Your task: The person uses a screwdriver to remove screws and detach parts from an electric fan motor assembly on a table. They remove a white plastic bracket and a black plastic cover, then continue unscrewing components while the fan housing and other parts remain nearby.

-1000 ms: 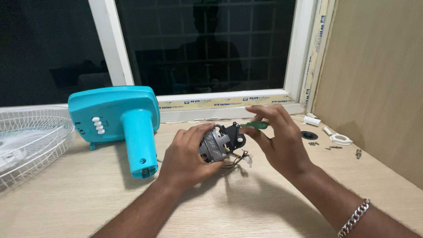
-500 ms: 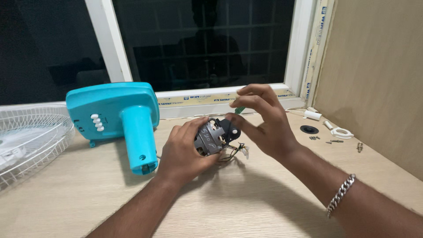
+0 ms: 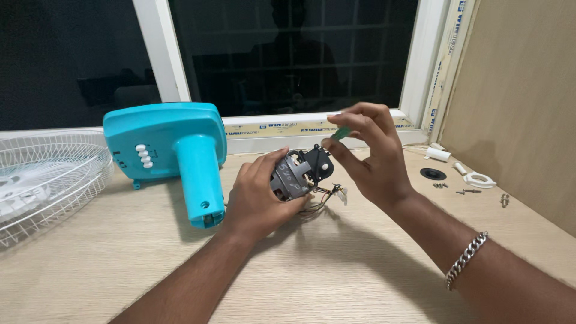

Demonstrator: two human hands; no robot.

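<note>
On a pale wooden counter [image 3: 300, 270], a person's left hand [image 3: 259, 195] closed around a grey fan motor [image 3: 294, 179], steadying it just above the surface, while the right hand [image 3: 366, 162] pinched a green-handled screwdriver [image 3: 342, 133] over the motor's black bracket [image 3: 318, 165], apparently mid-unscrewing; keeping the tip seated looked essential. Behind lay the turquoise fan base [image 3: 165, 144], a white grille [image 3: 48, 174] and loose screws [image 3: 468, 191].

Close head view, down over table [image 3: 336, 282]
</note>
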